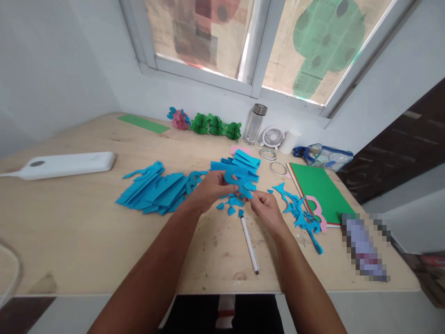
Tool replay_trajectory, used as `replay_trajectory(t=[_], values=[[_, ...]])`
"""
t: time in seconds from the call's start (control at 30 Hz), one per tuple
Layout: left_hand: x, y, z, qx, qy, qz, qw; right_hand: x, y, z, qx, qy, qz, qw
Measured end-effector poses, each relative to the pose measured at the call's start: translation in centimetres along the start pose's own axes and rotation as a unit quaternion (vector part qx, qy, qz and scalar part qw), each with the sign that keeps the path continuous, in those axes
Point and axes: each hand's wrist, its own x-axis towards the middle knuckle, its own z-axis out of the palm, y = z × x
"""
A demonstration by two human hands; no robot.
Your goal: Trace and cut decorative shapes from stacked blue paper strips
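A small cut piece of blue paper [245, 188] is held up above the middle of the table. My left hand [212, 188] pinches its left side between thumb and fingers. At its lower right edge, the fingers of my right hand [267, 211] are closed on the same paper. Small blue scraps [235, 202] lie under and between my hands. Just behind them is a stack of folded blue paper [246, 160]. A white marker [249, 246] lies on the wood below my hands.
Folded blue papers [153, 190] are piled left; blue offcuts [297, 208] lie right, beside green sheets [323, 190]. Along the back stand green paper figures [215, 125], a glass bottle [253, 124] and a small fan [273, 137]. A white power strip [69, 164] lies far left.
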Motion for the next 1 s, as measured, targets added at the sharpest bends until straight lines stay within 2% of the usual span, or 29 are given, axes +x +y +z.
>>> replay_trajectory(t=[0.27,0.77,1.0], values=[[-0.4,0.6,0.1,0.096,0.022,-0.021,0.995,0.0,-0.1,-0.2,-0.042,-0.005,0.006,0.999],[-0.1,-0.2,0.4,0.011,0.017,-0.024,1.000,0.0,0.0,-0.2,-0.041,0.012,-0.008,0.999],[0.1,-0.7,0.3,-0.011,-0.003,-0.027,1.000,0.0,0.1,-0.1,-0.034,0.020,-0.009,0.999]])
